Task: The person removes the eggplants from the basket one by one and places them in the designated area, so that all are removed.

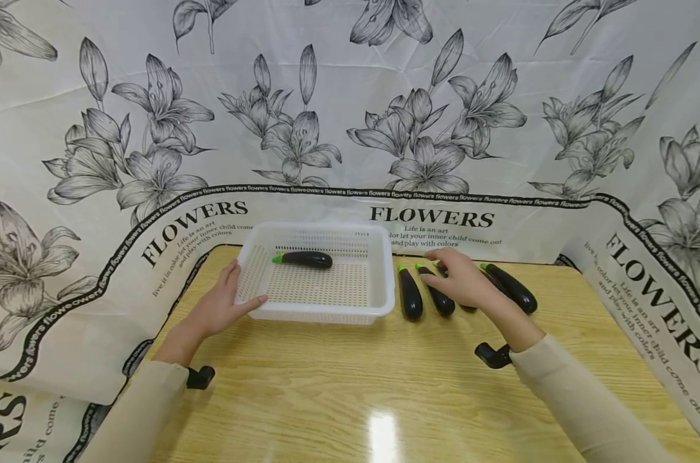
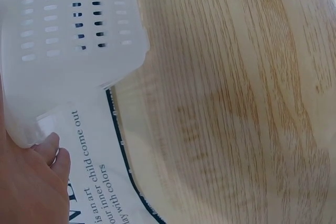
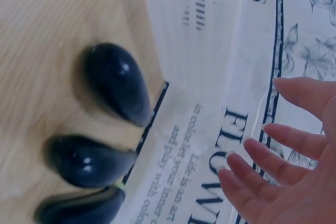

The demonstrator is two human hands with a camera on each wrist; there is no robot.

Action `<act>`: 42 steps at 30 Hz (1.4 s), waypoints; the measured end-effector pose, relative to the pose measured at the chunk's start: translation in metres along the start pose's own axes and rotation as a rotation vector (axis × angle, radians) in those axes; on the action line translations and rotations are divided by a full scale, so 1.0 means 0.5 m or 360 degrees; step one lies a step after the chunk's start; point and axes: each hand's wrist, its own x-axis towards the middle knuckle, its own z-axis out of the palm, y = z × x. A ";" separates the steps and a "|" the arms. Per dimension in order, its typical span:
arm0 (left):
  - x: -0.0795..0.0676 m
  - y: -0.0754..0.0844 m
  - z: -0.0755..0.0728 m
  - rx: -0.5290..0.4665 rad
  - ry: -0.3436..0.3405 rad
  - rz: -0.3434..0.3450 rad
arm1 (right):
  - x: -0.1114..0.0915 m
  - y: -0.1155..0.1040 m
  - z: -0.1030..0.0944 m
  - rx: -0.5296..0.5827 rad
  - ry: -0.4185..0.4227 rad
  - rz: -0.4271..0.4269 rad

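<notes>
A white perforated plastic basket [image 1: 315,314] stands at the back of the table, with one dark eggplant [image 1: 308,259] lying inside it. My left hand [image 1: 219,308] grips the basket's left end, thumb at the front corner; in the left wrist view its fingertips [image 2: 48,148] meet the rim. Over the row of eggplants to the right of the basket hovers my right hand [image 1: 462,280], partly covering some of them. In the right wrist view that hand [image 3: 294,161] has its fingers spread and holds nothing. The nearest eggplant [image 1: 411,296] lies close by the basket's right side.
Another eggplant [image 1: 514,289] lies at the right end of the row. A white flower-printed cloth [image 1: 303,148] hangs around the back and sides of the wooden table [image 1: 326,386]. Black wrist-worn devices [image 1: 491,355] sit at both sleeves.
</notes>
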 end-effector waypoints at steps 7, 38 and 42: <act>0.004 -0.004 0.001 -0.0007 0.0003 -0.0002 | 0.036 -0.049 0.035 0.0095 -0.0014 -0.0158; 0.006 -0.006 -0.003 -0.0032 0.0016 0.0018 | 0.232 -0.172 0.117 -0.0054 -0.0484 -0.0475; 0.003 -0.002 -0.001 -0.0031 0.0010 0.0001 | 0.269 -0.182 0.130 -0.0100 -0.0553 -0.0458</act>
